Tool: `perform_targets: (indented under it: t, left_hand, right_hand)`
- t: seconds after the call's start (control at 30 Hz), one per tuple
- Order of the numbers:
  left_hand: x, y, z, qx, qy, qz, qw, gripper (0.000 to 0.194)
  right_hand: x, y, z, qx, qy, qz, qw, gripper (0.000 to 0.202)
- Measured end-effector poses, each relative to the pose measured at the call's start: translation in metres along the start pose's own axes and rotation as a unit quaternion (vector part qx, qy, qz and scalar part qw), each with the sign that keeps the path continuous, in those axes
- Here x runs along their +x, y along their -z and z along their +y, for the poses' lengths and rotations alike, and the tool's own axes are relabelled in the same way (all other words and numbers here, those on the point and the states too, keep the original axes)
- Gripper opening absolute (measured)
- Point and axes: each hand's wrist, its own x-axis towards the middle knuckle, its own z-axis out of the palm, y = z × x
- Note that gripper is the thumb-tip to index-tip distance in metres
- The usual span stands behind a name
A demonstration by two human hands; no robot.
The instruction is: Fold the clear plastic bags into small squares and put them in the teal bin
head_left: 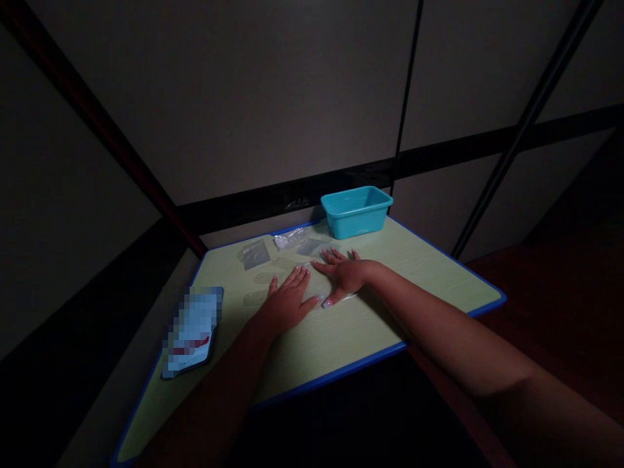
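Note:
My left hand (287, 303) lies palm down on the table with its fingers stretched forward. Beside it, my right hand (348, 275) is also flat, fingers spread, its thumb close to the left thumb. Under and between both hands is a thin see-through plastic piece (319, 283), perhaps a bag; its outline is hard to make out. Just beyond the fingertips lie a greyish clear plastic bag (312, 247), a crumpled clear bag (289, 239) and another flat plastic bag (256, 254) to the left.
A turquoise plastic basket (359, 218) stands at the table's back edge. At the left edge lies a phone-like flat object (195, 328), its surface pixelated. The pale yellow-green table (336, 341) has a blue rim, and a panelled wall (292, 97) rises behind it.

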Motion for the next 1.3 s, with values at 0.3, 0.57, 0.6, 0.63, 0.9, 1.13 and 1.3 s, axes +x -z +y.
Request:
perform_targets:
  t: [0.3,0.57,0.6,0.63,0.9,1.13,1.3]
  left_hand:
    - [0.001,0.000,-0.002,-0.012,-0.004,-0.003,1.000,0.065]
    - [0.001,-0.001,-0.001,-0.020,0.004,-0.004,1.000,0.063]
    - [0.001,-0.001,-0.001,-0.019,0.006,-0.004,1.000,0.063]
    - [0.001,-0.001,-0.001,-0.018,0.006,-0.003,1.000,0.064]
    - [-0.002,0.000,-0.001,-0.024,0.002,0.060,0.998,0.067]
    - [0.003,-0.004,0.026,-0.068,-0.007,0.107,0.992,0.064]
    - [0.005,-0.001,0.037,-0.061,-0.010,0.143,0.988,0.060]
  right_hand:
    - [-0.005,0.011,0.019,-0.015,-0.044,-0.053,0.998,0.128]
    - [-0.005,0.010,0.019,-0.015,-0.043,-0.033,0.998,0.122]
    - [-0.004,0.010,0.018,-0.012,-0.044,-0.022,0.999,0.119]
    - [-0.004,0.009,0.018,-0.010,-0.048,-0.012,0.999,0.117]
    - [0.002,0.004,0.020,-0.007,-0.040,-0.012,0.999,0.121]
    - [0.001,0.004,0.013,-0.008,-0.030,-0.018,0.999,0.118]
    - [0.000,0.004,0.011,-0.013,-0.029,-0.014,0.999,0.113]
